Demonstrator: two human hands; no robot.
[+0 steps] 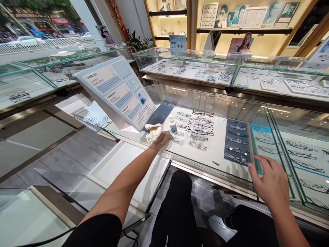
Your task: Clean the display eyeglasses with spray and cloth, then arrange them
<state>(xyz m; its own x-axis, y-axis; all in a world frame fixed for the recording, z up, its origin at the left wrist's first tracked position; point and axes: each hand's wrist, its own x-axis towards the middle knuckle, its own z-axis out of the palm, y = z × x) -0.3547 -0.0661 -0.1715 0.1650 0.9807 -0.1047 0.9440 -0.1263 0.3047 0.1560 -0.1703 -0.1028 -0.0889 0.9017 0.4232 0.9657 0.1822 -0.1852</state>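
My left hand (163, 140) reaches over the glass counter, its fingers closed at a pair of thin-framed eyeglasses (175, 140); part of the frame is hidden behind the fingers. Right beside this hand a crumpled cream cloth (153, 133) lies on the counter. A small white bottle (173, 124) with a coloured label stands upright just beyond the fingertips. On the right, my right hand (272, 176) hovers by the counter's front edge, fingers spread and holding nothing. Nearest to it is a dark blue tray (236, 140) with several eyeglasses in a column.
Several dark-framed eyeglasses (200, 127) form a column mid-counter. A tilted information board (118, 91) stands at the left. A small gold-coloured strip (215, 163) lies near the front edge. Glass display cases (185, 61) run behind, and a white drawer-like panel (113, 168) sits below left.
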